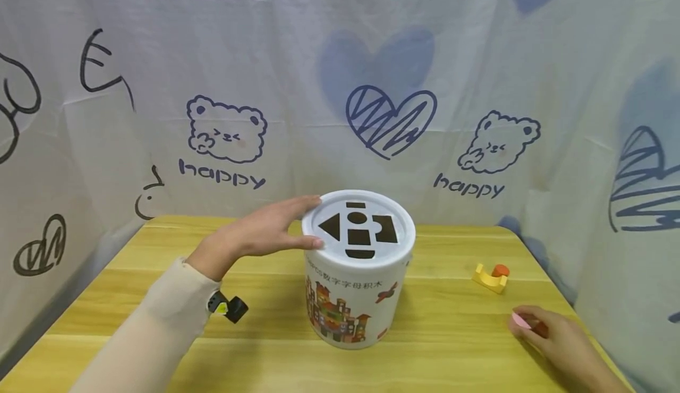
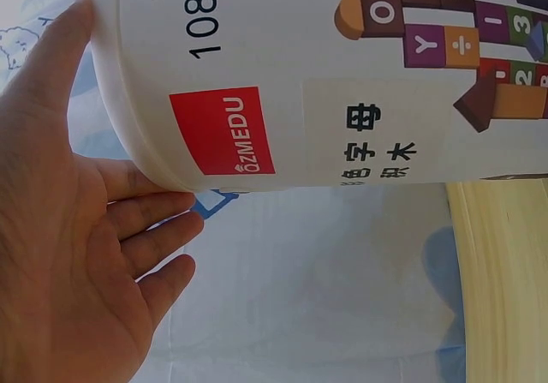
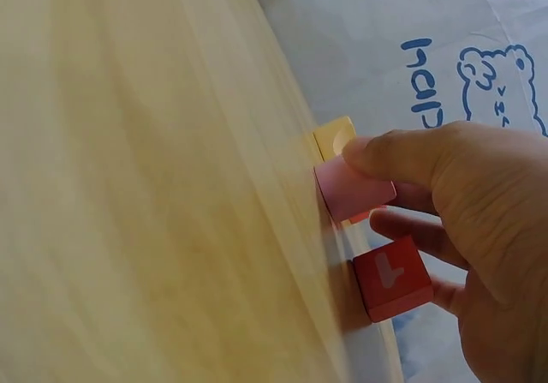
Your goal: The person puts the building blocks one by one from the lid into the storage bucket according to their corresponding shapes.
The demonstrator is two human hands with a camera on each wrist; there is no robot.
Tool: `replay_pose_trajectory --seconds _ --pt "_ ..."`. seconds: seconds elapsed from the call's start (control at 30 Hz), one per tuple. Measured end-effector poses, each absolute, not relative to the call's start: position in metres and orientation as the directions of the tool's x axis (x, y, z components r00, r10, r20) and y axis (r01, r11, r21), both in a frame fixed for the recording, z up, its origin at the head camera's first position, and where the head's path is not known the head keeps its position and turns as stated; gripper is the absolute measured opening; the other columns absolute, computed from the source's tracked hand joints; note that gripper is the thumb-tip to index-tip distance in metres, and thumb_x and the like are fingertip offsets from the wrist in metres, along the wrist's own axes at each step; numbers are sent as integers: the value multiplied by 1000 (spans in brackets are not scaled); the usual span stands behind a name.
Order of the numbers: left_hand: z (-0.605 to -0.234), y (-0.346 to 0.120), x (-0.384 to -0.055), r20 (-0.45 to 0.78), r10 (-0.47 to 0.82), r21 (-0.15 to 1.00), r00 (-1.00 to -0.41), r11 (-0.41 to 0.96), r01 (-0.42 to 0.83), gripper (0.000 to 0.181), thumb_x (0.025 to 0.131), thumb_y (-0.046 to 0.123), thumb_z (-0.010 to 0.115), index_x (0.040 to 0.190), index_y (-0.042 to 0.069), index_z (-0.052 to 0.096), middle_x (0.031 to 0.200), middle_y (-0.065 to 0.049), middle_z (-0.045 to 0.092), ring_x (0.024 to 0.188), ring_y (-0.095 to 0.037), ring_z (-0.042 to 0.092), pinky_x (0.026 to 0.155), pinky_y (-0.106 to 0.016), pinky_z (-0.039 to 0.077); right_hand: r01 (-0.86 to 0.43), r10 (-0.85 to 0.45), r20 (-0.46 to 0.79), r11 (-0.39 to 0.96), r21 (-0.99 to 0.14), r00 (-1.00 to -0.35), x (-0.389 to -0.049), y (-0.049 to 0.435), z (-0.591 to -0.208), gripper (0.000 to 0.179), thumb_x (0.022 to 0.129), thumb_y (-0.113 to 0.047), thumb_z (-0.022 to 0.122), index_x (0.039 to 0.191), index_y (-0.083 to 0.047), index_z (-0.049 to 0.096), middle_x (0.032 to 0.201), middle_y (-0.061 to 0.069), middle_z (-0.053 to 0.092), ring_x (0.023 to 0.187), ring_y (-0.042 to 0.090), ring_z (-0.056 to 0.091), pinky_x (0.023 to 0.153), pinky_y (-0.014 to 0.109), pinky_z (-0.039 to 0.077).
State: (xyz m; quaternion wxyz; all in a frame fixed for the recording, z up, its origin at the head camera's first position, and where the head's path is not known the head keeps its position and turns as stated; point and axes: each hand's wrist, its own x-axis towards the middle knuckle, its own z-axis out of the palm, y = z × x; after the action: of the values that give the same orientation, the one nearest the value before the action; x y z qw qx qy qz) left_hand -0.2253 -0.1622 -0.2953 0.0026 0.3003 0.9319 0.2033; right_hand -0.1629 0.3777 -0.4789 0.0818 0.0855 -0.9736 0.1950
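A white toy-block bucket [image 1: 350,298] stands upright on the table, and its lid [image 1: 379,251] has several shaped holes. My left hand [image 1: 265,226] rests against the lid's left rim, thumb on the near side, the other fingers toward the back. In the left wrist view the fingers of this left hand [image 2: 86,229] look fairly straight beside the bucket [image 2: 300,66]. At the right, my right hand [image 3: 479,203] pinches a pink block [image 3: 355,186] between thumb and fingers. Close to its lower fingers sits a red block [image 3: 394,280] with a pale mark; whether they touch it is unclear.
Beyond the right hand, a yellow block [image 1: 489,279] with a curved notch lies on the wooden table [image 1: 255,346], beside an orange-red round block [image 1: 500,271]. A printed curtain [image 1: 308,115] hangs behind the table and along its sides.
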Motion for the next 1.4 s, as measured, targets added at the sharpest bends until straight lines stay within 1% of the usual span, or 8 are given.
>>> replay_pose_trajectory --seconds 0.1,0.27,0.33,0.5,0.7,0.87,1.07,1.4 --pt "-295 -163 -225 112 560 382 -821 738 556 100 81 74 57 156 16 26 159 -5 26 143 -30 28 113 -57 25 -227 -146 238 905 -361 -960 -162 374 -478 30 88 -34 74 109 -12 73 94 -2 71 72 4 55 62 28 51" --pt "-295 -163 -228 109 562 378 -820 739 557 101 80 76 56 156 15 27 159 -5 27 143 -30 28 114 -57 25 -251 -151 297 907 -337 -943 -160 368 -473 28 88 -33 75 109 -15 74 68 -10 61 57 1 46 51 24 41" --pt "-295 -163 -229 112 565 374 -817 738 561 102 80 76 56 155 15 27 159 -5 27 143 -29 29 114 -56 25 -261 -154 312 905 -336 -937 -160 364 -469 29 88 -35 73 109 -16 74 69 -9 63 59 1 48 51 23 43" --pt "-294 -162 -229 118 575 355 -809 737 575 101 80 77 55 155 14 28 159 -5 26 144 -29 26 114 -56 23 -374 -238 377 861 -344 -895 -162 357 -453 25 86 -23 77 107 -11 74 97 1 73 78 2 63 63 26 55" --pt "-292 -162 -229 113 579 337 -808 743 579 102 80 78 54 155 14 28 159 -5 27 144 -29 26 115 -56 23 -517 -357 468 812 -272 -808 -167 343 -425 28 78 -10 82 105 -9 74 89 -7 72 77 -1 63 64 22 55" --pt "-291 -162 -229 102 573 329 -813 752 571 102 80 79 53 155 14 28 159 -6 27 144 -29 26 114 -57 23 -585 -425 497 780 -223 -756 -168 326 -394 32 76 -8 83 107 -10 74 92 -8 71 77 0 64 64 22 55" --pt "-290 -162 -228 98 564 318 -820 763 563 103 78 81 52 155 16 29 159 -5 27 144 -29 25 114 -58 23 -660 -486 527 722 -208 -697 -173 309 -363 33 77 -4 81 109 -11 73 97 -8 71 82 1 63 73 11 51" --pt "-288 -161 -228 106 571 245 -814 778 578 102 78 83 49 154 15 33 159 -3 27 146 -32 17 115 -59 17 -701 -522 530 681 -213 -668 -173 279 -322 34 82 -5 78 114 -11 72 100 -13 68 87 3 60 77 11 49"
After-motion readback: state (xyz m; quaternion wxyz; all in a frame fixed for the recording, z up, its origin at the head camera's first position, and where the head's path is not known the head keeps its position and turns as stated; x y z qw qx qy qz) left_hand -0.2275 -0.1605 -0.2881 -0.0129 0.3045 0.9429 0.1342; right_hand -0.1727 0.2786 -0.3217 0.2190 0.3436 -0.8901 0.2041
